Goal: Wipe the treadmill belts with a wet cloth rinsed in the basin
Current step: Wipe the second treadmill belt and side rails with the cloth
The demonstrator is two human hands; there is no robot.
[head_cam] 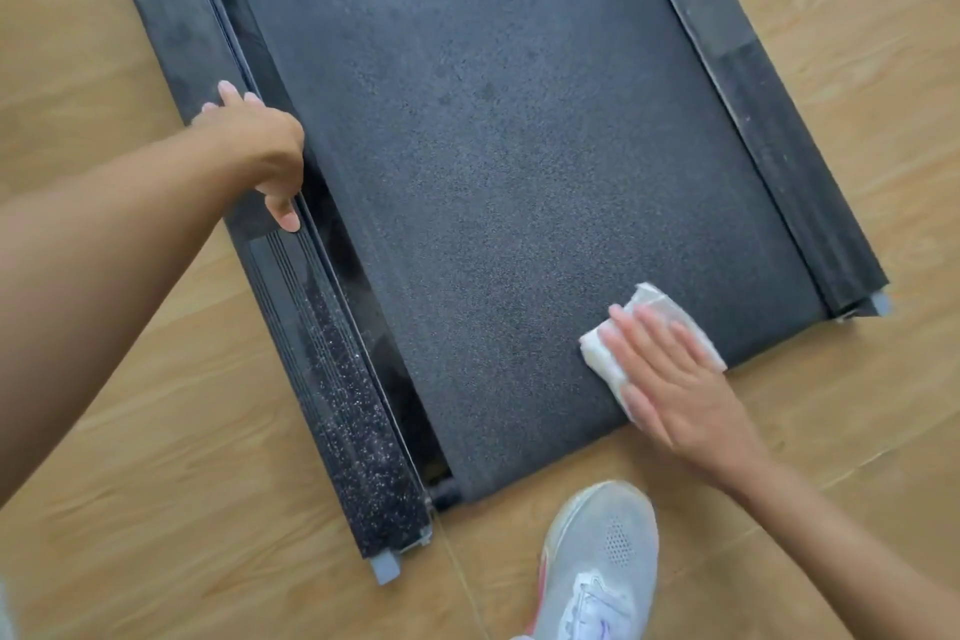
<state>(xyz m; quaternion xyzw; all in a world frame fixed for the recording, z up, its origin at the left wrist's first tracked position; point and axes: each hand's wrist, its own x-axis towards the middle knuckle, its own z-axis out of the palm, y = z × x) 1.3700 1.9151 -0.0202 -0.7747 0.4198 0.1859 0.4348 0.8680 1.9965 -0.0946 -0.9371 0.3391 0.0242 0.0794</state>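
Near the right corner of the treadmill belt (493,146), at its end closest to the person, the right hand (675,379) lies flat with straight fingers, pressing a folded white cloth (649,301) onto the belt. Across the belt, the left hand (260,140) rests on the left side rail (332,379), fingers spread and thumb pointing along the rail; it holds nothing. A right side rail (769,130) borders the belt's other edge. The treadmill sits on a wooden floor (156,483), where a pale shoe (597,561) stands just beside the belt's end.
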